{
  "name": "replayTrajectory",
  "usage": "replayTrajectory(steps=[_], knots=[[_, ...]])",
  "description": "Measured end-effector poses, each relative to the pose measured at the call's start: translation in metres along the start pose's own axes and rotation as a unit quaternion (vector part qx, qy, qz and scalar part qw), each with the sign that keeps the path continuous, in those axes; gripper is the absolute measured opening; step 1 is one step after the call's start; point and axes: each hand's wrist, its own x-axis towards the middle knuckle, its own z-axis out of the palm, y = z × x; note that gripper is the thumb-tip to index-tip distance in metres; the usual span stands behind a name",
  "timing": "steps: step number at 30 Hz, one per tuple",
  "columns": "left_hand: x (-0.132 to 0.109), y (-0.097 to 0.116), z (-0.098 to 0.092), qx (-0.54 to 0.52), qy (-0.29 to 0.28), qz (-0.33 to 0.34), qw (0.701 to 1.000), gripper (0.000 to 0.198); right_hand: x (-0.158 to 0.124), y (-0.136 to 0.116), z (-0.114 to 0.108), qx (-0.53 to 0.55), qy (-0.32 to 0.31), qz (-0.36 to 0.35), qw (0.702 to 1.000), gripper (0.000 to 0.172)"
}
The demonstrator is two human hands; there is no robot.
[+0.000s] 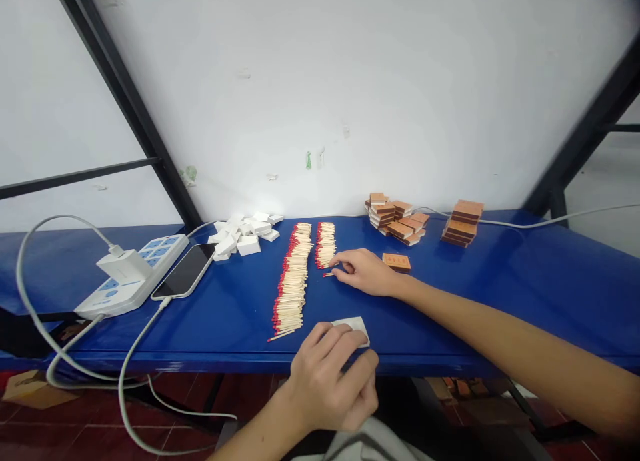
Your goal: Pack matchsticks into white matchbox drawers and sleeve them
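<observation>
My right hand (364,271) is over the table, with thumb and forefinger curled toward each other at the front end of the shorter row of matches (326,244). A red-headed match (328,274) pokes out at the thumb tip. My left hand (334,377) rests at the table's front edge, its fingers bent around a white matchbox tray (356,327) that they partly cover. A longer row of red-headed matches (293,277) lies left of both hands. Just behind my right wrist is a brown matchbox (396,261).
White trays (249,237) are heaped at the back left. Brown matchboxes (400,217) are piled at the back right, with another stack (463,222) farther right. A phone (185,271), a power strip (130,284) and white cables (123,381) occupy the blue table's (525,294) left side.
</observation>
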Motion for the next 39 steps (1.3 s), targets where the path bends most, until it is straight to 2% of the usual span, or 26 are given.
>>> replayTrajectory(steps=[7, 27, 39], knots=[[-0.0013, -0.0001, 0.0005, 0.011, -0.013, 0.004, 1.000, 0.015, 0.0007, 0.0021, 0.0018, 0.001, -0.006, 0.012, 1.000, 0.025], [-0.0025, -0.0007, 0.0005, 0.021, -0.026, 0.020, 0.999, 0.015, 0.0010, -0.0014, -0.0004, -0.010, -0.010, -0.011, 1.000, 0.020], [-0.0044, -0.0016, 0.0025, 0.025, -0.038, 0.025, 0.999, 0.014, 0.0020, 0.0018, 0.0004, 0.001, -0.025, -0.005, 1.000, 0.023]])
